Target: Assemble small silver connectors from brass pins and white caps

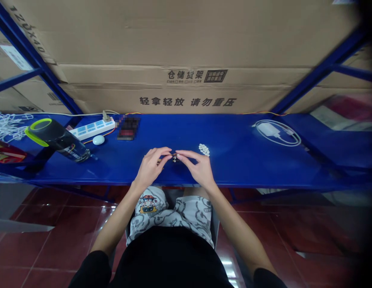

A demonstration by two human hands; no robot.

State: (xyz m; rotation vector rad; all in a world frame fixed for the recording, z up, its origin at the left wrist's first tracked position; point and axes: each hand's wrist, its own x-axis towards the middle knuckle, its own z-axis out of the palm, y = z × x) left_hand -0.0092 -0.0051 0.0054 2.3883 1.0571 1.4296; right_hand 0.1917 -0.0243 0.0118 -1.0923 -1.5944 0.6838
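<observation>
Here, left hand (151, 167) and right hand (198, 169) hold one part (174, 158) beside white pieces (204, 149).

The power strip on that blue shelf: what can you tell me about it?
The power strip is a long white plastic bar lying flat on the blue metal shelf, slanting across the shelf's left part. Its top shows a row of pale blue patches. A beige plug stands in its far end, and a cord runs off along the shelf's back edge. A small white oval object lies just in front of it, and a dark bottle lies beside its left end.
</observation>
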